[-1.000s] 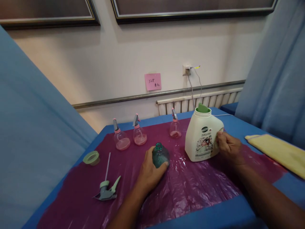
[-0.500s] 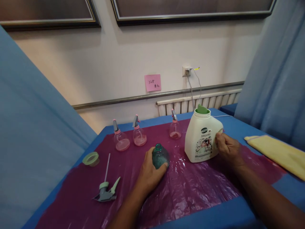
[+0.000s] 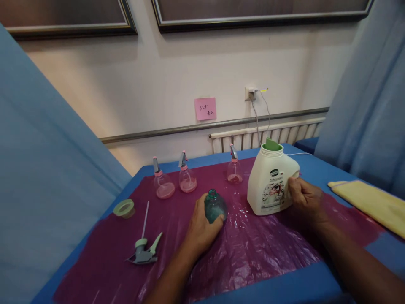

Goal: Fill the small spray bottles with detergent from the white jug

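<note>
My left hand (image 3: pixel 204 226) is wrapped around a round, dark green see-through bottle (image 3: pixel 215 206) with an uncapped neck. To the right, my right hand (image 3: pixel 305 198) grips the handle of a large cream detergent jug (image 3: pixel 264 179), which is upright with a green pouring spout (image 3: pixel 272 144) in its mouth. A grey and pale green spray head (image 3: pixel 144 252) with a thin white tube lies on the sheet, left of my left forearm. Farther left is a pale green round cap (image 3: pixel 124 208), which looks hollow.
Three clear spray bottles with pink liquid, among them one at the left (image 3: pixel 164 188), stand toward the back. A purple plastic sheet (image 3: pixel 253 253) covers part of the blue table. At right lies a yellow cloth (image 3: pixel 368 202). Blue curtains (image 3: pixel 41 169) hang on both sides.
The whole view has shifted slightly, so things appear a little farther right. Both hands keep their hold on the bottle and the jug.
</note>
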A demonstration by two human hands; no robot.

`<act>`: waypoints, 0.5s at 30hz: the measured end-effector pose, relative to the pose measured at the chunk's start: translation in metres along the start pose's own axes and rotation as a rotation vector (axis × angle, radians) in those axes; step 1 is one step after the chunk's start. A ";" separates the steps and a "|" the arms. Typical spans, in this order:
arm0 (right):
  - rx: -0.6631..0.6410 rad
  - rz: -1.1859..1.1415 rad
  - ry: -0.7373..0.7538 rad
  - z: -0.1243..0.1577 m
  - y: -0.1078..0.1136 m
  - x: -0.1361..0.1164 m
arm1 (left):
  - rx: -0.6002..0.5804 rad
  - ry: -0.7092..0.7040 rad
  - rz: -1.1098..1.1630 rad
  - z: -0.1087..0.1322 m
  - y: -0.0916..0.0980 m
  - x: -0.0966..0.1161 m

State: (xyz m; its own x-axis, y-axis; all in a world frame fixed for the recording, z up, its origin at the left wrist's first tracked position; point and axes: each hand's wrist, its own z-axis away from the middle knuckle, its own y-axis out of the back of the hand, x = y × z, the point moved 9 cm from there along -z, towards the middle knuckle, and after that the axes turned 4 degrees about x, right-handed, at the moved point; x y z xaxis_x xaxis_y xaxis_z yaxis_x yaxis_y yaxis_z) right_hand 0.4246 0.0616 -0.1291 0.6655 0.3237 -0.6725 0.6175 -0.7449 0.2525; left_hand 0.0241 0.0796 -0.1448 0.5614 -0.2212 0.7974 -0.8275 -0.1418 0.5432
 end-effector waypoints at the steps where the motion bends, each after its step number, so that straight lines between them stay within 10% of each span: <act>1: -0.003 0.022 0.058 0.000 0.001 -0.007 | -0.001 0.007 -0.002 0.000 0.000 0.000; 15: -0.213 0.130 0.812 0.038 -0.019 -0.097 | -0.011 0.012 0.009 0.004 -0.006 0.006</act>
State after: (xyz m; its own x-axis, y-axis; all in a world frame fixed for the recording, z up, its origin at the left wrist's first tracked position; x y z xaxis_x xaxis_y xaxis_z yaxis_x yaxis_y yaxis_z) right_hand 0.3324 0.0221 -0.0949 0.7811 0.6217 0.0583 0.5265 -0.7060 0.4737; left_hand 0.0327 0.0751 -0.1448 0.5542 -0.2112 0.8052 -0.8324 -0.1293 0.5389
